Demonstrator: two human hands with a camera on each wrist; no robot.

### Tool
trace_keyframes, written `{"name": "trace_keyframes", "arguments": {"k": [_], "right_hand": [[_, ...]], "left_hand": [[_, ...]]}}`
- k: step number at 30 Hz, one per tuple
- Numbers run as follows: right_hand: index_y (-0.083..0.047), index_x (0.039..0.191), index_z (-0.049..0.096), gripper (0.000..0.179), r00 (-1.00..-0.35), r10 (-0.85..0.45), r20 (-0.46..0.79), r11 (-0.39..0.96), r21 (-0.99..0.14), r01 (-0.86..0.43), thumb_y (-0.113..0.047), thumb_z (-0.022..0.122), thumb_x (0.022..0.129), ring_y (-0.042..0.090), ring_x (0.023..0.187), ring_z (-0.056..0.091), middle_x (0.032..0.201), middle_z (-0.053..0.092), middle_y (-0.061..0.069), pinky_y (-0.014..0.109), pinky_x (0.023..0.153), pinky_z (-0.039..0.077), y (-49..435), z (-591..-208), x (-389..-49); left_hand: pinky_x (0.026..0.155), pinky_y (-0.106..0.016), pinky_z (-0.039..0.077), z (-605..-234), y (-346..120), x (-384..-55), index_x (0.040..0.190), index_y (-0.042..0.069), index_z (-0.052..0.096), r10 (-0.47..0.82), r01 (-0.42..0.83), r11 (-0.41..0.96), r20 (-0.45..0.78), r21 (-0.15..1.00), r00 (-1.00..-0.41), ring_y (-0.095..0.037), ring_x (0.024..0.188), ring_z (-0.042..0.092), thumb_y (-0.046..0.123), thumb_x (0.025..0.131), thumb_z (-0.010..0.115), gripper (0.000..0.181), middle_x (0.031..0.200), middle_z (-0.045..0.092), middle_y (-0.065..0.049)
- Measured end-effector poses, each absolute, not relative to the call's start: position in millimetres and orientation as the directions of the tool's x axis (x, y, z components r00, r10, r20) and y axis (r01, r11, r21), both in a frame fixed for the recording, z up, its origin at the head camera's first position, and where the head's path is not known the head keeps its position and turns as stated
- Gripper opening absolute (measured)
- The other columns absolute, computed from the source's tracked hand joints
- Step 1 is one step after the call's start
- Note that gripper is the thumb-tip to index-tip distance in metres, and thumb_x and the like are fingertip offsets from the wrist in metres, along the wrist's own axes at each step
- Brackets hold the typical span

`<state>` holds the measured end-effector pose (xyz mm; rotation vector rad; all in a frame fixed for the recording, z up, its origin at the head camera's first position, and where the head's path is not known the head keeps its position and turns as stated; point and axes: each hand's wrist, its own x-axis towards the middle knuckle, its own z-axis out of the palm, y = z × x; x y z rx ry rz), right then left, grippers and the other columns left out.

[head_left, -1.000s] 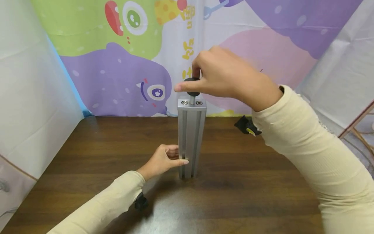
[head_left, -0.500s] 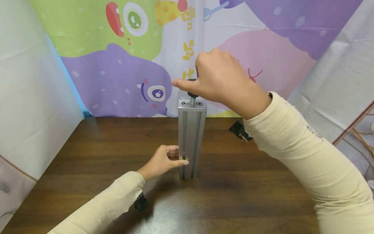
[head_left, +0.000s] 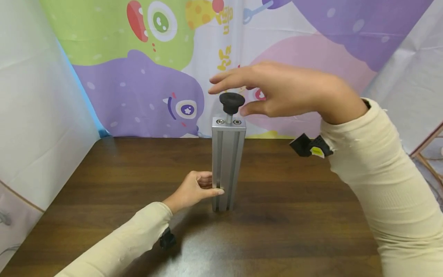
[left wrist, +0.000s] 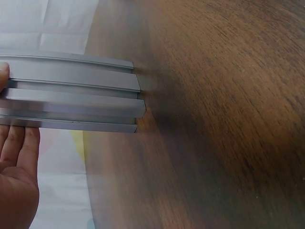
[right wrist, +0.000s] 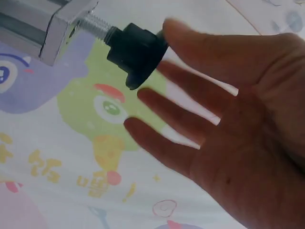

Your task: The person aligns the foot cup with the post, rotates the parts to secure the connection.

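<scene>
A silver aluminium profile point(head_left: 226, 165) with long grooves stands upright on the wooden table in the head view. On its top plate point(head_left: 225, 128) are two screws, and between them a threaded rod point(right wrist: 97, 27) rises to a black knob point(head_left: 232, 100). My left hand point(head_left: 188, 192) grips the profile low down, thumb on the near face; the left wrist view shows its fingers point(left wrist: 31, 148) against another side. Around the knob hovers my right hand point(head_left: 283, 90), fingers extended and spread. In the right wrist view its thumb comes close to the knob's rim; whether it touches, I cannot tell.
The brown wooden table point(head_left: 138, 165) runs back to a cartoon-printed curtain point(head_left: 162, 88). White sheets point(head_left: 27, 96) hang at both sides. Black wrist-worn devices sit under the left sleeve point(head_left: 167, 238) and the right sleeve point(head_left: 309, 146).
My right hand turned over the knob with its thumb out, then swung back to the right and spread its fingers, so the knob shows fully. The left hand and profile stayed put.
</scene>
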<state>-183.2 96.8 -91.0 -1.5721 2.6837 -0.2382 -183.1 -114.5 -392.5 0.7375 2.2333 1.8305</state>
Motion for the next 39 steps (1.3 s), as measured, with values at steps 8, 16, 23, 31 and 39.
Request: {"name": "trace_keyframes", "arguments": {"k": [8, 16, 23, 31, 39], "right_hand": [[-0.006, 0.121, 0.065, 0.029, -0.506, -0.853, 0.127, 0.502, -0.058, -0.863, -0.001, 0.057, 0.094, 0.017, 0.086, 0.056, 0.107, 0.065, 0.006, 0.032, 0.079, 0.046, 89, -100, -185], [-0.009, 0.055, 0.048, 0.062, -0.832, -0.460, 0.310, 0.882, 0.056, -0.467, -0.062, 0.059, 0.085, 0.019, 0.052, 0.042, 0.053, 0.039, 0.000, 0.031, 0.046, 0.037, 56, -111, -170], [-0.011, 0.051, 0.041, 0.065, -0.847, -0.397, 0.353, 0.908, 0.015, -0.419, -0.063, 0.062, 0.082, 0.016, 0.049, 0.032, 0.050, 0.028, -0.003, 0.029, 0.043, 0.032, 54, -114, -170], [-0.010, 0.057, 0.052, 0.068, -0.861, -0.434, 0.264, 0.894, 0.009, -0.448, -0.072, 0.051, 0.083, 0.018, 0.053, 0.043, 0.053, 0.042, -0.001, 0.032, 0.050, 0.039, 63, -106, -167], [-0.010, 0.141, 0.047, 0.050, -0.576, -0.817, 0.016, 0.575, -0.056, -0.816, -0.011, 0.062, 0.093, 0.022, 0.130, 0.046, 0.143, 0.048, 0.005, 0.038, 0.100, 0.042, 89, -91, -181]], "left_hand": [[0.079, -0.027, 0.056, -393, -115, -184, 0.105, -0.007, 0.068, 0.468, 0.277, 0.131, 0.187, 0.952, -0.863, -0.015, 0.088, 0.069, 0.002, 0.078, 0.078, 0.030, 0.094, 0.072, -0.018], [0.078, -0.026, 0.056, -390, -114, -182, 0.105, -0.006, 0.068, 0.479, 0.268, 0.132, 0.175, 0.954, -0.860, -0.015, 0.088, 0.069, 0.004, 0.079, 0.078, 0.030, 0.094, 0.072, -0.017], [0.078, -0.026, 0.056, -391, -115, -182, 0.106, -0.006, 0.068, 0.477, 0.268, 0.129, 0.177, 0.955, -0.861, -0.015, 0.088, 0.069, 0.005, 0.080, 0.078, 0.030, 0.095, 0.072, -0.017], [0.077, -0.026, 0.057, -391, -114, -182, 0.103, -0.005, 0.069, 0.473, 0.274, 0.143, 0.178, 0.951, -0.863, -0.015, 0.087, 0.069, 0.005, 0.079, 0.078, 0.029, 0.093, 0.073, -0.016], [0.079, -0.027, 0.057, -392, -115, -183, 0.104, -0.006, 0.068, 0.478, 0.273, 0.126, 0.183, 0.954, -0.859, -0.014, 0.087, 0.069, 0.004, 0.079, 0.078, 0.029, 0.094, 0.072, -0.018]]}}
